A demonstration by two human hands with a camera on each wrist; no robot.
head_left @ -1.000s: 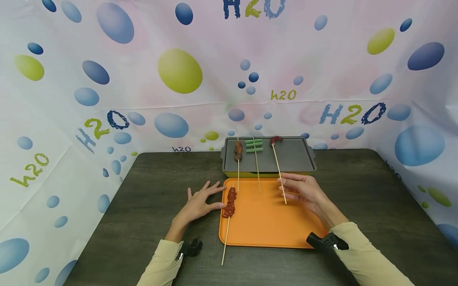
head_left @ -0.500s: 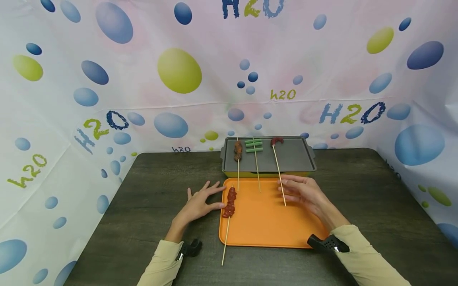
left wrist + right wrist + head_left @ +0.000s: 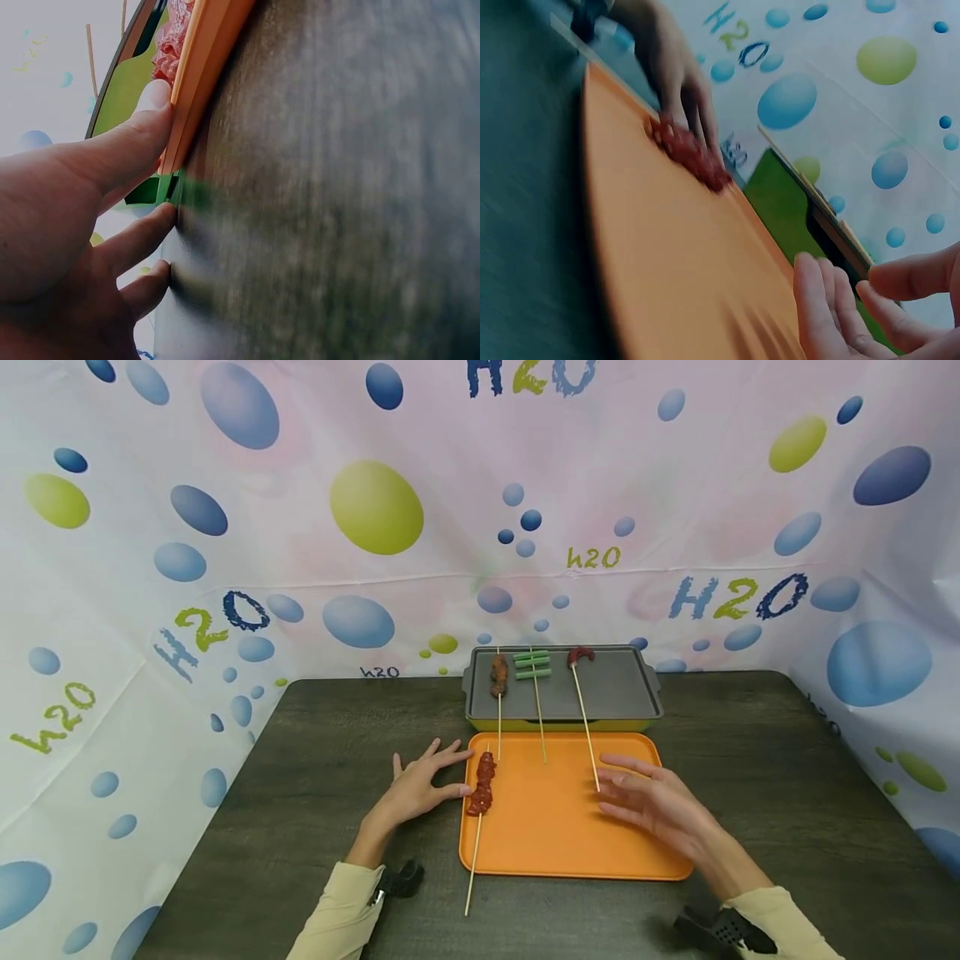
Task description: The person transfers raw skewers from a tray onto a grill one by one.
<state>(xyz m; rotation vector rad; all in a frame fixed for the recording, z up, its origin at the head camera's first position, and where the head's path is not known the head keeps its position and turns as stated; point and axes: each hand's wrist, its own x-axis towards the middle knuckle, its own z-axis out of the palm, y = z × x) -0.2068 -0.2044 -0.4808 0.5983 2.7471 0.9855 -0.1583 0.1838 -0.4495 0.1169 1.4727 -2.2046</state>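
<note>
Nearest are two pale sleeves [image 3: 333, 918], with a black device [image 3: 401, 879] on each wrist. Beyond them, on the dark bench [image 3: 360, 718], lies an orange tray [image 3: 555, 835]. A skewer of red meat [image 3: 481, 785] lies along the left side of the tray, and its bare stick goes out over the near edge.

The left hand [image 3: 416, 789] is beside this left side, with its fingers spread; the thumb touches the tray's rim close to the red meat. Whether it touches the meat also, one cannot tell. The right hand [image 3: 663, 806] is above the right part of the tray; its fingers are slightly bent and apart, and they pinch nothing. Its fingertips are just beside the lower end of a stick, which carries a dark red curved piece [image 3: 581, 655].

Just behind the tray stands a pan [image 3: 618, 693] with grey top and green side. The curved piece lies on it, and to its left a skewer of green pieces [image 3: 533, 666], then a skewer of brown meat [image 3: 499, 677]. These three sticks reach over the tray. Farthest hangs a white cloth [image 3: 450, 485] with blue and lime spots.
</note>
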